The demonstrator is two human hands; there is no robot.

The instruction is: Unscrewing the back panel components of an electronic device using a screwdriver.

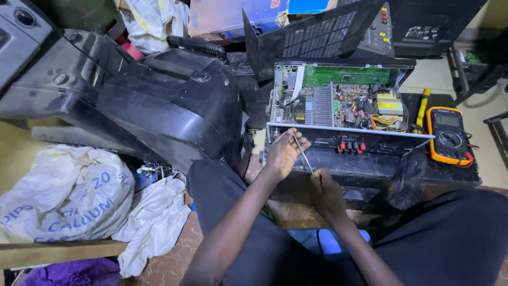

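Note:
An opened electronic amplifier lies in front of me, its lid off, showing a green circuit board, a finned heat sink and yellow wiring. My left hand rests against the unit's near left edge, fingers by the tip of a thin metal screwdriver. My right hand grips the lower end of that screwdriver, below the unit's rear panel with its red terminals.
An orange multimeter and a yellow-handled tool lie right of the amplifier. A black brush rests near my right knee. A large black casing stands left; white sacks lie on the floor.

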